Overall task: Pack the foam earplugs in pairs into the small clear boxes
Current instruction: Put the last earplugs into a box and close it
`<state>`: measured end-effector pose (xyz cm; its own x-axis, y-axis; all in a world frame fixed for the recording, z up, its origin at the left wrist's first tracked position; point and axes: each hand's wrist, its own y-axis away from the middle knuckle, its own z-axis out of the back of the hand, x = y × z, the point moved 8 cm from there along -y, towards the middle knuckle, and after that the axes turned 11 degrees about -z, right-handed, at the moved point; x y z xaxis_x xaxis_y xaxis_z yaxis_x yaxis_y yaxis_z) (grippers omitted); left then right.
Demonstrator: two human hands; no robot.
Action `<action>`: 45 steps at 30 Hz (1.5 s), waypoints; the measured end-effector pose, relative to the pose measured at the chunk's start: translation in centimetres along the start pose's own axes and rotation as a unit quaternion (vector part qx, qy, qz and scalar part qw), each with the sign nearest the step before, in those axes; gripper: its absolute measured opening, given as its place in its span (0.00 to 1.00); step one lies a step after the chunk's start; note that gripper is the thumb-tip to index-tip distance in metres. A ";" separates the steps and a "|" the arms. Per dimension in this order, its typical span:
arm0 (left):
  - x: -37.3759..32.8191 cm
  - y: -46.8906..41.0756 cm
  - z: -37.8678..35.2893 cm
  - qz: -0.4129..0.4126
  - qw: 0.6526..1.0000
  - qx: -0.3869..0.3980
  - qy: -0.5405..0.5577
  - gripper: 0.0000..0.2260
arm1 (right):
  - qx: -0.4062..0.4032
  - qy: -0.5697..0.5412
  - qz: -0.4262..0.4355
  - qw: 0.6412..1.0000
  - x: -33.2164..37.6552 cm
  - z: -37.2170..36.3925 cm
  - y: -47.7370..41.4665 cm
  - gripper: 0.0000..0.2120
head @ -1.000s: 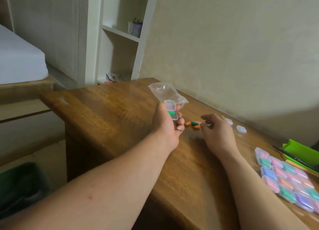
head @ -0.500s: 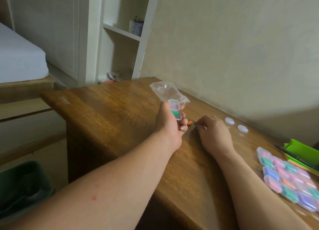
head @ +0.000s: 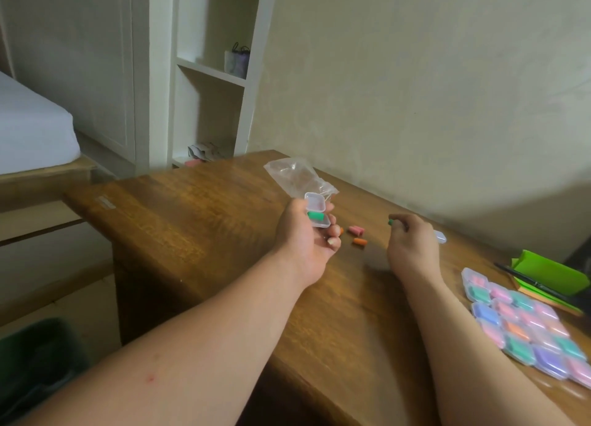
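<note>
My left hand (head: 307, 240) holds a small clear box (head: 317, 214) with its lid up; one green earplug (head: 315, 216) lies inside. My right hand (head: 411, 243) is lifted a little above the wooden table (head: 198, 221) and pinches a second green earplug (head: 390, 222) at its fingertips. Between the hands, loose on the table, lie a pink earplug (head: 355, 230) and an orange earplug (head: 360, 241). Another orange one peeks out behind my left fingers.
An empty clear plastic bag (head: 294, 174) lies behind my left hand. Several filled boxes (head: 524, 320) sit in rows at the right. A clear box (head: 440, 236) shows behind my right hand. A green holder with a pen (head: 548, 273) is at far right.
My right hand picked a green earplug off the table and lifted it, drawing back to the right. My left hand kept holding the open box.
</note>
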<state>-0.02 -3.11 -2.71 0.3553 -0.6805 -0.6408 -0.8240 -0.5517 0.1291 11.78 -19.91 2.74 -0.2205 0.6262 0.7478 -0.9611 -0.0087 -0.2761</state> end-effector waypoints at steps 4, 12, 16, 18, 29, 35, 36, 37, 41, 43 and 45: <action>0.3 0.3 -0.7 0.016 0.999 0.033 -0.009 0.17 | 0.016 -0.103 -0.021 0.994 0.3 1.5 0.8 0.12; 0.7 0.3 -0.8 0.016 0.999 0.035 -0.029 0.17 | 0.127 -0.171 0.072 0.974 5.0 0.4 3.8 0.03; 0.9 0.5 -1.1 0.016 0.998 0.053 -0.032 0.18 | 0.170 -0.168 0.084 0.967 5.8 -0.9 5.0 0.04; 1.0 0.3 -1.0 0.018 0.998 0.057 -0.034 0.19 | 0.181 -0.142 0.095 0.969 6.2 -1.6 5.7 0.03; 1.2 0.1 -0.8 0.025 0.998 0.060 -0.021 0.21 | 0.163 -0.089 0.109 0.977 6.7 -1.3 6.6 0.06; 1.1 0.2 -0.8 0.031 0.997 0.059 -0.024 0.21 | 0.166 -0.102 0.105 0.975 6.6 -1.5 6.5 0.05; 1.1 0.2 -0.8 0.031 0.997 0.059 -0.027 0.21 | 0.165 -0.106 0.106 0.975 6.5 -1.6 6.5 0.04; 1.1 0.2 -0.8 0.030 0.997 0.060 -0.029 0.21 | 0.163 -0.110 0.106 0.975 6.5 -1.6 6.4 0.03; 1.1 0.3 -0.7 0.029 0.997 0.061 -0.032 0.21 | 0.158 -0.112 0.110 0.975 6.5 -1.6 6.3 0.03; 1.1 0.3 -0.8 0.028 0.997 0.061 -0.034 0.21 | 0.154 -0.117 0.111 0.975 6.5 -1.5 6.2 0.03; 0.9 0.4 -0.9 0.024 0.997 0.059 -0.035 0.20 | 0.151 -0.138 0.107 0.973 6.4 -1.2 5.9 0.04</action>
<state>0.39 -4.37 -2.61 0.2855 -0.6674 -0.6879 -0.8873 -0.4553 0.0734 4.91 -14.99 5.15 -0.4177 0.3526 0.8374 -0.8839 -0.3709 -0.2847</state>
